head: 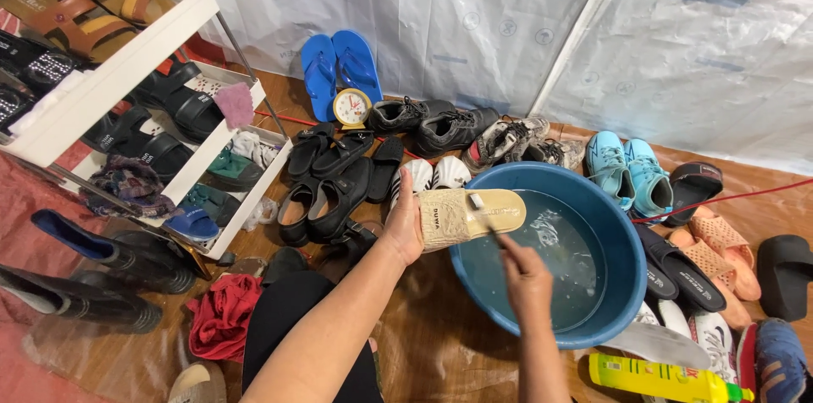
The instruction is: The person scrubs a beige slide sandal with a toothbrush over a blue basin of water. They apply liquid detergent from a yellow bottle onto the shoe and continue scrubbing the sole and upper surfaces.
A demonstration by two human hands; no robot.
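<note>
Two hands at work over blue basin [631, 276] with soapy water, on floor among many shoes. Beige slipper [470, 215] held across basin rim, left hand [405, 229] closed on heel. Right hand [527, 272] closed on small brush [481, 207]. Step looks like scrubbing sole; next stroke needs firm hold, slipper steady.

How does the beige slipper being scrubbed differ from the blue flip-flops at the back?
The beige slipper is held by the left hand over the blue basin, sole up, with a small brush in the right hand on it; the blue flip-flops lean upright against the plastic sheet, untouched. The slipper is a single one; the flip-flops are a pair. Both are open, backless footwear.
</note>
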